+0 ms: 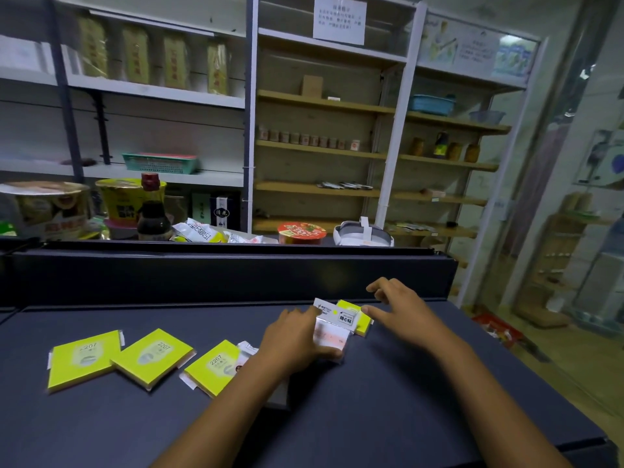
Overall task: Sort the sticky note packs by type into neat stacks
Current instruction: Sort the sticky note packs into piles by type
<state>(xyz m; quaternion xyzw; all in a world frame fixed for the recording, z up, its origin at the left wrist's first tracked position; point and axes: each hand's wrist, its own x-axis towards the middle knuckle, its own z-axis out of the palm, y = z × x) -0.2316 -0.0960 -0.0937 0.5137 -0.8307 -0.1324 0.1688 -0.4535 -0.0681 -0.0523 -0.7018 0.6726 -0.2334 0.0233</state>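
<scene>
Three yellow-green sticky note packs point(84, 361) marked 2207 are laid in a row on the dark table point(371, 417), well to the left of the left hand point(297, 336). A white-wrapped pack point(332, 332) is gripped by that hand at its left side; a yellow pack point(358, 315) lies partly beneath it. The right hand point(401, 307) is spread, one fingertip touching the wrapper's right end. Bare tabletop is seen nearer than both hands. A raised black ledge point(216, 275) bounds the far side.

Yellow-green packs point(84, 361) on a dark grey table point(371, 417)
</scene>
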